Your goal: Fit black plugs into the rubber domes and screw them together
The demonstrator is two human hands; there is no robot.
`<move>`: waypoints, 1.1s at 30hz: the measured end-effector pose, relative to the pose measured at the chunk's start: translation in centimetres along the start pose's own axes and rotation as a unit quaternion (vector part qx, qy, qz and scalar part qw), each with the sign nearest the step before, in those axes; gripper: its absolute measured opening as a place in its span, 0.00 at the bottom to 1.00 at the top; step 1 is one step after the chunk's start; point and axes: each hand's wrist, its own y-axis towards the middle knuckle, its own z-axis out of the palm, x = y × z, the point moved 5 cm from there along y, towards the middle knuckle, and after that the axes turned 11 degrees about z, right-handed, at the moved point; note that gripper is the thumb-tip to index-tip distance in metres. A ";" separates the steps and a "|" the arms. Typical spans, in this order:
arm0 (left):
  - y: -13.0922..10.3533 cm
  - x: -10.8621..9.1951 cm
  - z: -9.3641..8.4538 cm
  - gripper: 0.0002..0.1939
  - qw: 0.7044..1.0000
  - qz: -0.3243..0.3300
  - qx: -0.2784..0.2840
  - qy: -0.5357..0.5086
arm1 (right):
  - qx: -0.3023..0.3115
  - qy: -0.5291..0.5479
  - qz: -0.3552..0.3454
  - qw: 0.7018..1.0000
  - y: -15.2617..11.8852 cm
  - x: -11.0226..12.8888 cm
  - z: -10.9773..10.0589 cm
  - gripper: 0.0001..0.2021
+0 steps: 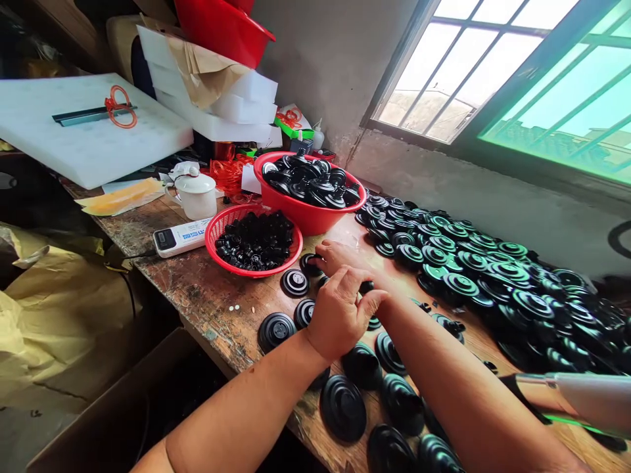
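"Forearms [236,414], both bare, reach in from the bottom edge, nearest the camera."

"Ending where?"

"Over a worn wooden table [182,276] set with black discs [344,408]. The left hand [341,310] is nearer; the right hand [335,256] is just beyond it."

"How are the fingers?"

"On the left, curled in, the thumb bent toward the right wrist. A small black piece [366,287] shows by that thumb; I can't tell whether it's held."

"And the right?"

"Partly hidden by the left. Its fingertips are at the edge of one disc [309,265], near the red basket [211,253]. I can't tell how far they close on it."

"Any writing?"

"Blue characters on top of the white device [183,236] left of the basket. They're too slanted and small for me to read. One end has a dark panel."

"What's in the basket?"

"Small black parts [254,242]. Behind it, a red bowl [315,220] is heaped with more discs, and a big pile [461,284] spreads along the wall under the window [453,72]."

"Anything else close by?"

"A lidded white mug [197,200] behind the device, foam slabs [123,154] past that, and a metal tube [576,397] poking in from the right."
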 end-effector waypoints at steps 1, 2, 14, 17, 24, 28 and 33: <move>0.0 0.0 0.1 0.04 1.000 0.003 0.013 0.007 | 0.007 -0.015 0.003 1.000 -0.1 0.1 0.0 0.08; 0.0 0.0 0.2 0.04 1.000 0.008 0.026 0.015 | 0.012 -0.031 0.008 0.999 -0.3 0.3 -0.1 0.10; 0.1 0.1 0.1 0.08 0.998 0.034 0.039 0.041 | 0.016 -0.092 0.041 0.995 -0.9 1.2 -0.8 0.15; 0.1 0.3 0.1 0.06 0.997 0.025 0.027 0.070 | 0.001 -0.085 0.034 0.996 -0.9 1.0 -0.8 0.12; 0.0 0.2 0.5 0.07 0.992 0.040 0.056 0.108 | 0.020 -0.068 -0.009 0.997 -0.2 0.8 0.0 0.08; 0.0 0.3 0.8 0.08 0.990 0.060 0.067 0.106 | 0.025 -0.051 -0.006 0.998 0.5 0.4 0.6 0.11; 0.0 0.4 0.8 0.06 0.993 0.044 0.073 0.084 | 0.008 0.010 0.026 1.000 0.3 -0.1 0.7 0.18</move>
